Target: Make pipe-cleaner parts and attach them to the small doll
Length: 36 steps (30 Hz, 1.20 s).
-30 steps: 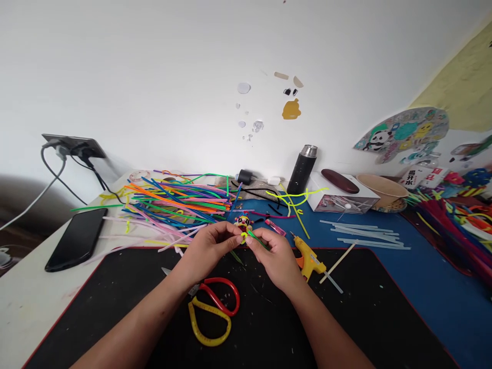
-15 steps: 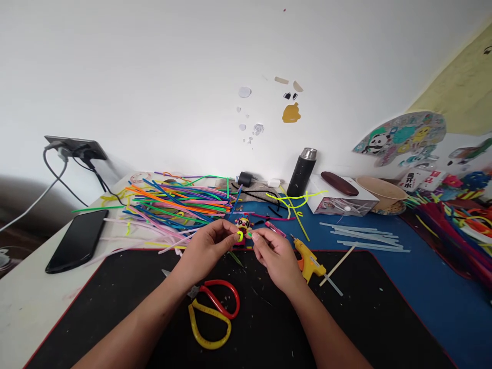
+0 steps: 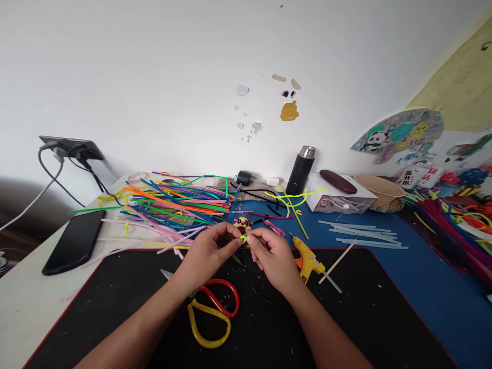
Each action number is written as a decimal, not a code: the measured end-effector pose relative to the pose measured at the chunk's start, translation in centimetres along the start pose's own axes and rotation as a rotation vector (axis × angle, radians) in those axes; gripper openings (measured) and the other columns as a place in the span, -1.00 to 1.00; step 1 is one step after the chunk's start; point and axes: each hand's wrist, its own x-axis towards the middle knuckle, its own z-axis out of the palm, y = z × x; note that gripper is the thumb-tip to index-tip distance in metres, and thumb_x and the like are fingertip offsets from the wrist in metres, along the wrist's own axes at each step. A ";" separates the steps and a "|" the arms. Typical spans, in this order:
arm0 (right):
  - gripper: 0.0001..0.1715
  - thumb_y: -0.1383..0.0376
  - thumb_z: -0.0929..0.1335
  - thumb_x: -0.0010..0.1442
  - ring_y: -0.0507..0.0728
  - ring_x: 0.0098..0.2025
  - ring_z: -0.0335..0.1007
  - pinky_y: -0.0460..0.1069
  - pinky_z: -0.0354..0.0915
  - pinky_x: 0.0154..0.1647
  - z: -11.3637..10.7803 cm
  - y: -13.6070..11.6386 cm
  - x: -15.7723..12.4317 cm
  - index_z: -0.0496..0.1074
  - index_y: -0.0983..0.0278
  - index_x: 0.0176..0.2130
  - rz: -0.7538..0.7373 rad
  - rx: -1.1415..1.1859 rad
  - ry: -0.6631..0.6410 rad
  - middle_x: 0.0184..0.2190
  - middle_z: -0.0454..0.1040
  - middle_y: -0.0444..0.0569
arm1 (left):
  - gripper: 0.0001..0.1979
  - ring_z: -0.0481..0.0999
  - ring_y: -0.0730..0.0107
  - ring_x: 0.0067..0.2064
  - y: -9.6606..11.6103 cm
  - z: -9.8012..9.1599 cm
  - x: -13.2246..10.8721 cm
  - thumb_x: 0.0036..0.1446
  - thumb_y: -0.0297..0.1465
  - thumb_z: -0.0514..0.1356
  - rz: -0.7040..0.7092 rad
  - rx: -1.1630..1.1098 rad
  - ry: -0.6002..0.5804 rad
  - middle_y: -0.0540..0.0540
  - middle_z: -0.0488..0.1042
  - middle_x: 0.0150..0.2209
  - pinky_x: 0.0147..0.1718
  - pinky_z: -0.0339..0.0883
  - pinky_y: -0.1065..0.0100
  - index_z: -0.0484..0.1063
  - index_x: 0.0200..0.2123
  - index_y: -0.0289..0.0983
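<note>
Between the fingertips of my left hand (image 3: 209, 250) is a small bright yellow piece of pipe cleaner (image 3: 244, 240), bent into a loop. My right hand (image 3: 274, 257) pinches a tiny green piece, now mostly hidden by the fingertips and pressed up to the yellow one. Just behind the fingers a small colourful doll figure (image 3: 243, 222) stands upright, its lower part covered by my hands. Scissors (image 3: 235, 302) with one red and one yellow handle lie on the black mat below my left wrist. A yellow glue gun (image 3: 307, 259) rests right of my right hand.
Many coloured pipe cleaners (image 3: 177, 200) lie heaped at the back left, near a black phone (image 3: 73, 242). Glue sticks (image 3: 363, 236) lie on the right. A black thermos (image 3: 301, 171), a white box (image 3: 342, 200) and a bowl (image 3: 378, 189) stand along the wall.
My two hands have come together, bringing the green piece against the yellow one. Before, a small gap separated them. The whole view has shifted slightly.
</note>
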 end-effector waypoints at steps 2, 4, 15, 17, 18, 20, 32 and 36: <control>-0.60 -0.03 0.37 0.40 -0.02 -0.62 0.13 -0.10 0.08 -0.60 0.0 -0.1 0.0 0.56 0.24 -0.14 -0.003 0.002 -0.006 -0.57 0.32 -0.21 | -0.82 0.53 0.32 -0.26 -0.1 0.0 0.0 0.25 -0.22 0.29 -0.012 -0.013 -0.009 0.00 0.55 -0.31 -0.21 0.37 0.34 0.52 -0.25 -0.22; -0.60 -0.03 0.37 0.39 -0.02 -0.62 0.14 -0.10 0.08 -0.60 0.1 -0.2 0.0 0.56 0.25 -0.15 0.001 0.002 -0.007 -0.58 0.32 -0.21 | -0.81 0.51 0.33 -0.28 -0.1 0.0 0.1 0.24 -0.21 0.29 -0.029 -0.011 -0.019 0.00 0.54 -0.32 -0.23 0.36 0.34 0.52 -0.25 -0.22; -0.66 0.02 0.39 0.37 -0.02 -0.63 0.21 -0.10 0.13 -0.60 0.1 -0.3 0.0 0.51 0.25 -0.18 0.052 0.038 -0.019 -0.59 0.35 -0.23 | -0.73 0.41 0.41 -0.38 0.0 0.3 0.2 0.19 -0.16 0.36 -0.097 -0.161 -0.096 0.02 0.47 -0.36 -0.34 0.32 0.36 0.49 -0.26 -0.25; -0.66 0.02 0.39 0.37 -0.02 -0.63 0.22 -0.11 0.13 -0.60 0.0 -0.4 0.0 0.50 0.25 -0.20 0.049 0.026 -0.017 -0.58 0.35 -0.22 | -0.69 0.41 0.41 -0.39 0.0 0.3 0.2 0.18 -0.13 0.37 -0.111 -0.193 -0.129 0.03 0.46 -0.37 -0.36 0.32 0.36 0.49 -0.24 -0.25; -0.66 0.03 0.38 0.38 -0.02 -0.63 0.21 -0.11 0.13 -0.60 0.0 -0.5 0.0 0.49 0.25 -0.21 0.043 0.015 -0.015 -0.58 0.35 -0.22 | -0.68 0.41 0.40 -0.38 0.0 0.2 0.1 0.18 -0.12 0.37 -0.110 -0.196 -0.136 0.02 0.46 -0.37 -0.35 0.32 0.36 0.49 -0.24 -0.25; -0.68 0.04 0.38 0.38 -0.02 -0.62 0.21 -0.11 0.13 -0.60 0.0 -0.6 0.0 0.49 0.25 -0.21 0.031 -0.006 -0.011 -0.58 0.35 -0.22 | -0.68 0.42 0.39 -0.35 0.1 0.2 0.2 0.20 -0.10 0.36 -0.095 -0.177 -0.132 0.01 0.47 -0.37 -0.31 0.32 0.36 0.50 -0.28 -0.26; -0.61 -0.02 0.39 0.35 -0.03 -0.64 0.19 -0.10 0.13 -0.60 0.1 -1.4 -0.1 0.51 0.26 -0.20 0.044 0.079 0.000 -0.59 0.34 -0.23 | -0.60 0.44 0.40 -0.40 0.0 0.1 0.3 0.09 -0.05 0.44 -0.161 -0.258 -0.060 0.01 0.47 -0.43 -0.40 0.33 0.37 0.52 -0.30 -0.27; -0.59 -0.04 0.40 0.33 -0.03 -0.65 0.21 -0.10 0.13 -0.61 0.2 -1.6 -0.2 0.51 0.27 -0.20 0.058 0.103 -0.008 -0.59 0.36 -0.23 | -0.59 0.50 0.38 -0.40 0.0 0.3 0.4 0.02 -0.09 0.49 -0.186 -0.372 0.006 0.00 0.52 -0.45 -0.38 0.37 0.36 0.51 -0.30 -0.27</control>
